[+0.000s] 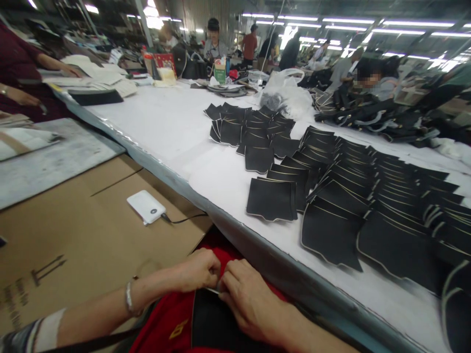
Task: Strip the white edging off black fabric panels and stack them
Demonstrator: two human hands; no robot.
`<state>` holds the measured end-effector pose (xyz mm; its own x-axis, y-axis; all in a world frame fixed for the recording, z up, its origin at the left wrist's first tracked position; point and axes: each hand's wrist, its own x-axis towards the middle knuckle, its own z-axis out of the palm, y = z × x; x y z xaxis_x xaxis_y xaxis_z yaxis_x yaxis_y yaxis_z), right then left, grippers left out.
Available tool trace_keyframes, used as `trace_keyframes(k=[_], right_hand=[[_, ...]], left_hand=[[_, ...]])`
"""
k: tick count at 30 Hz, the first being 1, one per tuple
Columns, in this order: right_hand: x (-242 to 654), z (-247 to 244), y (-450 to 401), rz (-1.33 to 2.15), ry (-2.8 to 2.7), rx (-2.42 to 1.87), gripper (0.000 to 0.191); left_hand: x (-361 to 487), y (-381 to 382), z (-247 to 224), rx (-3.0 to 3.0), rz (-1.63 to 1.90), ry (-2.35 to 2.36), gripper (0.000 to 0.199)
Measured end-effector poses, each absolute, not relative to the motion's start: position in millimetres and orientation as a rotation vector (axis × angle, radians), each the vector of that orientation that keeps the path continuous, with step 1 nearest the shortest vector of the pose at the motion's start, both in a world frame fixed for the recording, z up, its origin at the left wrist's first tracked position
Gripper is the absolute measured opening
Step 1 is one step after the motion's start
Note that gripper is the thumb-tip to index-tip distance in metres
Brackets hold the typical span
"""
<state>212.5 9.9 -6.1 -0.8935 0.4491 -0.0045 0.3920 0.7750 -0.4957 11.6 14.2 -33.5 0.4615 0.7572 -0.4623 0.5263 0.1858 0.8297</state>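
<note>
A black panel (213, 321), leather-like and matt, lies over the red cloth (162, 318) on my lap. My left hand (200, 269) has its fingers curled at the panel's upper edge. Right beside it, my right hand (246, 294) grips the same edge with bent fingers. A short pale strip shows between the two hands; my fingers hide most of it. On the white table ahead, many similar black panels (272, 198) with pale edges lie in overlapping rows.
The white table's metal edge (265, 255) runs just beyond my hands. On brown cardboard (91, 235) at left lies a white power bank (146, 207) with a black cable. A plastic bag (285, 88) stands farther back. A person (22, 73) works at far left; others are behind.
</note>
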Motion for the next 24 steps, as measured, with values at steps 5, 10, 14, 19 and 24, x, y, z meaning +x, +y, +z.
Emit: trace_keyframes(k=[5, 10, 14, 19, 24], right_hand=[[217.2, 4.3, 7.3, 0.739, -2.806, -0.611, 0.006], [221.0, -15.3, 14.9, 0.958, -2.675, -0.771, 0.009], [220.1, -22.0, 14.9, 1.023, -2.708, -0.847, 0.007], [219.0, -13.6, 14.2, 1.034, -2.731, -0.867, 0.009], [221.5, -10.8, 14.2, 0.956, -2.731, -0.823, 0.01]], left_hand=[[12.0, 17.0, -31.9, 1.476, 0.286, 1.152, 0.023], [3.7, 2.4, -13.2, 1.434, 0.37, 1.117, 0.04], [-6.6, -13.6, -8.4, 1.342, 0.334, 1.207, 0.025], [-2.7, -22.6, -8.3, 1.289, 0.384, 1.279, 0.015], [1.2, -22.7, 0.3, 1.382, 0.355, 1.332, 0.018]])
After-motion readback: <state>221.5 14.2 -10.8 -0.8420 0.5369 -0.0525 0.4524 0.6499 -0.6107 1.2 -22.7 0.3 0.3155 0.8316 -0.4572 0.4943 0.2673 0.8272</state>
